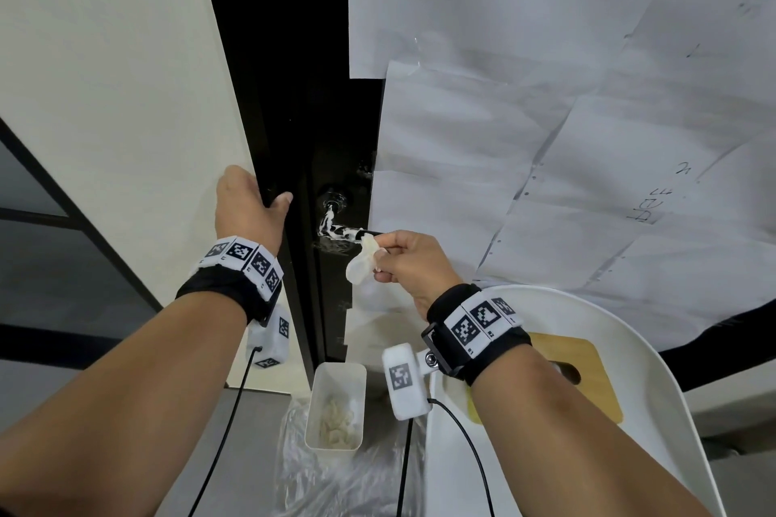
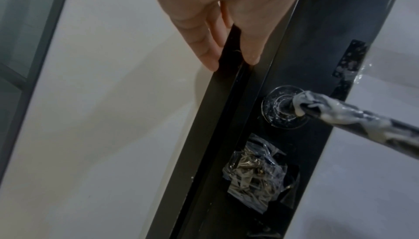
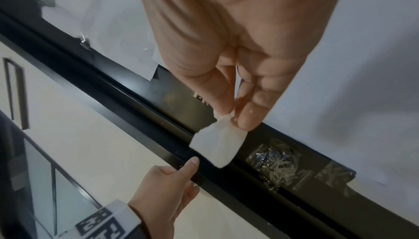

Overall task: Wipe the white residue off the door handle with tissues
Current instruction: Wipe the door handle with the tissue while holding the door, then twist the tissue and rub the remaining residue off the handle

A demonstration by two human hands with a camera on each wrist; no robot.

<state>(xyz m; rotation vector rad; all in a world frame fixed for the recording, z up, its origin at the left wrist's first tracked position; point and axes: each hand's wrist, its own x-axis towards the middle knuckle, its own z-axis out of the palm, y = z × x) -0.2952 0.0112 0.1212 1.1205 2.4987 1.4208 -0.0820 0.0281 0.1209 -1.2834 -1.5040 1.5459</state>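
A black lever door handle (image 1: 341, 232) (image 2: 353, 117) juts from the dark door, smeared with white residue from its round base (image 2: 283, 107) along the bar. My right hand (image 1: 384, 253) (image 3: 231, 118) pinches a small crumpled tissue (image 1: 362, 262) (image 3: 217, 147) between thumb and fingers, just at the handle's free end. The tissue hangs below the fingertips. My left hand (image 1: 268, 197) (image 2: 231, 63) grips the black door edge (image 2: 229, 49) left of the handle, thumb on one side and fingers on the other.
White paper sheets (image 1: 546, 118) cover the door's face. A taped plastic patch (image 2: 256, 176) sits below the handle. On the floor a white tub (image 1: 336, 407) holding used tissues stands on a clear plastic bag (image 1: 336, 479). A white round seat (image 1: 655, 369) with a wooden board (image 1: 588, 365) is at right.
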